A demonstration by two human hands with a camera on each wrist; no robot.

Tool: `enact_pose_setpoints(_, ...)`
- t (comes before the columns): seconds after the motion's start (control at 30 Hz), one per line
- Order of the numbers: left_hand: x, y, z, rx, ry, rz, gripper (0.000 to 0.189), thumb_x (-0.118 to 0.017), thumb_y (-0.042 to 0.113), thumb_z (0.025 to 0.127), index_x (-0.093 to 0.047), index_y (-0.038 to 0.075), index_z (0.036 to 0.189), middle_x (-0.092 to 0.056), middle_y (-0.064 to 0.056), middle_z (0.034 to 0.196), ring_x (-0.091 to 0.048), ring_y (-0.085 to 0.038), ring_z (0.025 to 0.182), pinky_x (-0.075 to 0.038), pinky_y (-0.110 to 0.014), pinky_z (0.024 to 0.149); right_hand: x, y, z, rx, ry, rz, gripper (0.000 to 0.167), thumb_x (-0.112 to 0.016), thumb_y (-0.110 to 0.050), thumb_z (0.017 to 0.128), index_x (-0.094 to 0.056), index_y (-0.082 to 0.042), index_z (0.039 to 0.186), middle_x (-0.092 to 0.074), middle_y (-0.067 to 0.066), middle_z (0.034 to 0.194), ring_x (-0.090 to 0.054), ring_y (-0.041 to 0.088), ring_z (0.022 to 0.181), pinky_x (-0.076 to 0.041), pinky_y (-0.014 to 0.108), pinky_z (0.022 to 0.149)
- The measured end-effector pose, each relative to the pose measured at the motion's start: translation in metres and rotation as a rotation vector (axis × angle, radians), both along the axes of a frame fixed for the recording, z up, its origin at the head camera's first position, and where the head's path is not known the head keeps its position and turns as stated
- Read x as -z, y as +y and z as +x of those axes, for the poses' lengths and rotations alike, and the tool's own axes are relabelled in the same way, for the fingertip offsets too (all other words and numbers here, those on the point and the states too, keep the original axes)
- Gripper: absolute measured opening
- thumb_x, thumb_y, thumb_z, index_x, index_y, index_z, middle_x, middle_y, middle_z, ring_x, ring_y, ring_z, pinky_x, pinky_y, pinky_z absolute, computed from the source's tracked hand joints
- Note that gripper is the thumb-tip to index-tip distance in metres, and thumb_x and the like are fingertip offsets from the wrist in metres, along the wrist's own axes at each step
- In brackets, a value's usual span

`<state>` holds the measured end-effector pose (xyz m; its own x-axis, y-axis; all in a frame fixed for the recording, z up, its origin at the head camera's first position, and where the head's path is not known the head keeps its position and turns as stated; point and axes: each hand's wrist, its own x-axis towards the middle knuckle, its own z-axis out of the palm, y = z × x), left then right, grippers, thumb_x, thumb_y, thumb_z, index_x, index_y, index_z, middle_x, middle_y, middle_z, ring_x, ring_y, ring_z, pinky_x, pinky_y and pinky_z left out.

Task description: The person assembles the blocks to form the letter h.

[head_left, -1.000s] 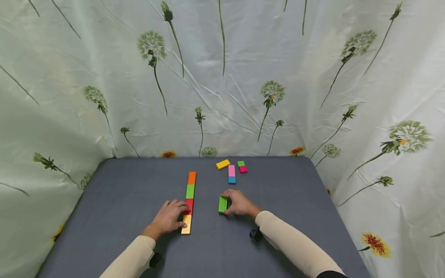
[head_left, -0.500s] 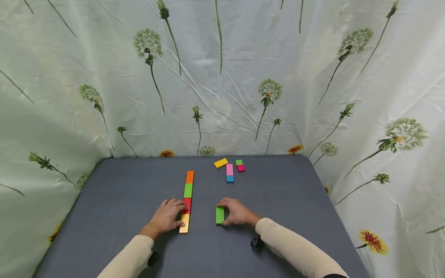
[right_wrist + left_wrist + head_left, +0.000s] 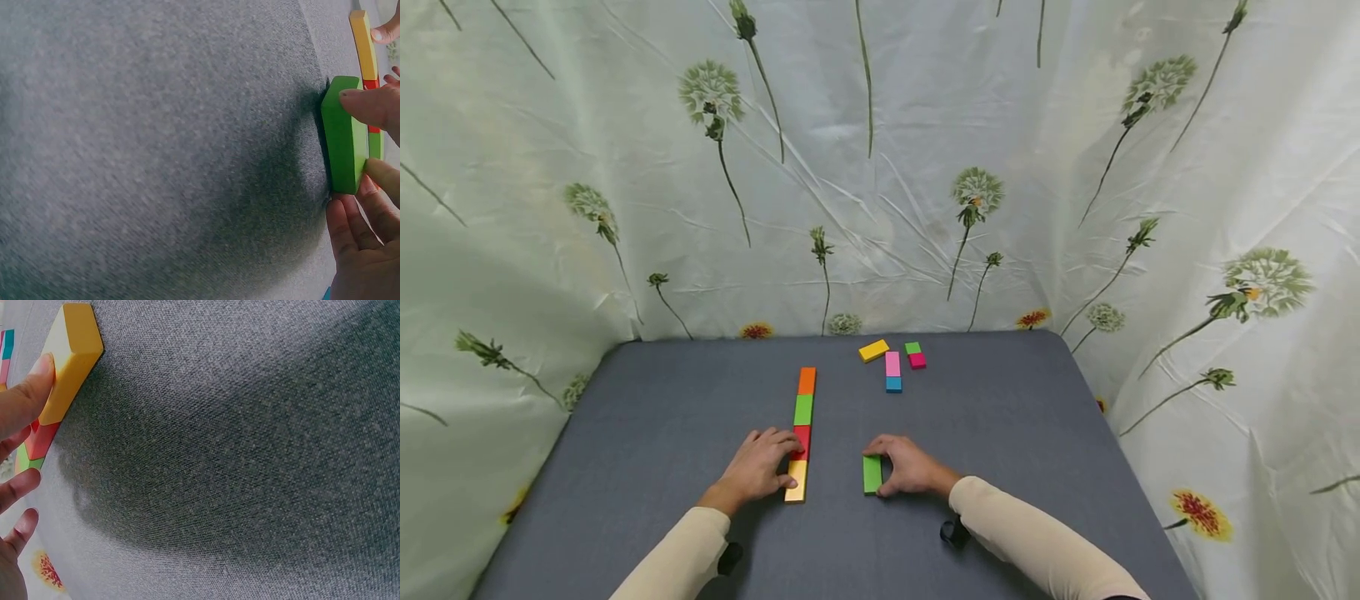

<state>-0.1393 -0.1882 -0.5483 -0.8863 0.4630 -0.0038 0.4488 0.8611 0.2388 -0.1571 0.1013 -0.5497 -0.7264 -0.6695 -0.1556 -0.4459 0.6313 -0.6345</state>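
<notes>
A straight row of flat blocks lies on the grey table, running orange (image 3: 807, 381), green (image 3: 803, 410), red (image 3: 802, 435) and yellow (image 3: 796, 489) from far to near. Over its near end is my left hand (image 3: 758, 467), fingers loosely spread, fingertips at the red block. The left thumb touches the top of the yellow block, as the left wrist view confirms. To the right of the row, my right hand (image 3: 912, 467) pinches a separate green block (image 3: 872, 476) end to end between thumb and fingers. That block (image 3: 342, 140) lies low at the table surface, roughly parallel to the row.
Toward the back of the table (image 3: 1000, 417) lie a yellow block (image 3: 873, 350), a pink block (image 3: 892, 363) touching a blue one (image 3: 893, 385), and a small green block (image 3: 912, 347) against a crimson one (image 3: 917, 361). A flower-printed curtain (image 3: 910, 250) surrounds the table.
My right hand has drawn the green block nearer to me and slightly left, to beside the yellow end of the row. The left hand stays in place; the whole view shifts slightly.
</notes>
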Motion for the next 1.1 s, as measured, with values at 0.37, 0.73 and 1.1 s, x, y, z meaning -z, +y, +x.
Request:
enact_pose_setpoints(0.37,0.0,0.0,0.0,-0.011,-0.014,-0.002,0.049,-0.087,0.034,0.068,-0.069,0.01,0.108,-0.064,-0.005,0.115,-0.054,-0.024,0.105,-0.039,-0.044,0.087,0.004,0.002,0.003,-0.007,0.024,-0.007,0.058,-0.086,-0.017,0.071,-0.064,-0.006,0.124,-0.058,-0.002,0.117,-0.054,0.011,0.108,-0.043,0.029,0.095)
enact_pose_setpoints(0.73,0.001,0.003,0.001,-0.015,-0.01,-0.003,0.05,-0.087,0.034,0.067,-0.069,0.011,0.108,-0.064,-0.004,0.115,-0.054,-0.023,0.105,-0.039,-0.044,0.087,0.003,0.008,0.004,-0.022,0.013,0.018,0.058,-0.085,-0.021,0.073,-0.063,-0.01,0.126,-0.057,-0.005,0.117,-0.052,0.011,0.11,-0.041,0.032,0.098)
enact_pose_setpoints(1.1,-0.001,0.002,0.002,-0.025,-0.021,-0.001,0.049,-0.087,0.033,0.067,-0.069,0.011,0.107,-0.064,-0.004,0.115,-0.054,-0.023,0.105,-0.039,-0.044,0.087,0.003,0.014,-0.007,0.018,-0.05,-0.062,0.064,-0.085,-0.024,0.074,-0.059,-0.009,0.13,-0.055,-0.001,0.121,-0.053,0.013,0.107,-0.044,0.032,0.095)
